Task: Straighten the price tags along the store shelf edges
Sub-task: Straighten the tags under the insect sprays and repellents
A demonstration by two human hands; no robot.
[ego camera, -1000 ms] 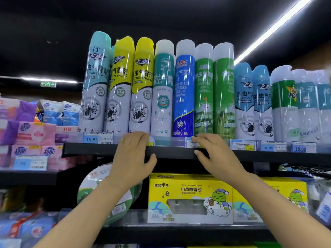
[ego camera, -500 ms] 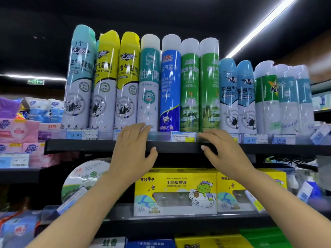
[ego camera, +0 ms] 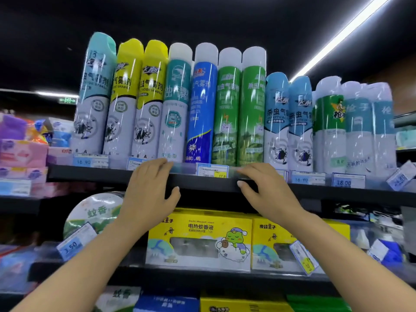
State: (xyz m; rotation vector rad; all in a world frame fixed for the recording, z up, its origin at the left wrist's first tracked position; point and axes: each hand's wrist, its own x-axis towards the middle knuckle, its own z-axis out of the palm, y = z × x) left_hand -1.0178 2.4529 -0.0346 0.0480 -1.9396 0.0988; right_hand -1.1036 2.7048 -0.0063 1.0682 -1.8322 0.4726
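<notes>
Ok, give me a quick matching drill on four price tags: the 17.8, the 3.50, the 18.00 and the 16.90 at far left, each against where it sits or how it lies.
Things:
1. 17.8 tag
2. 3.50 tag
3. 18.00 tag
4. 16.90 tag

Places or states:
A. lower shelf, tilted, below the round green pack
B. top shelf, between left hand and right hand
C. top shelf, under the teal-capped can
D. top shelf, right of both hands

Pairs: 1-B, 2-A, 3-D, 4-C
</notes>
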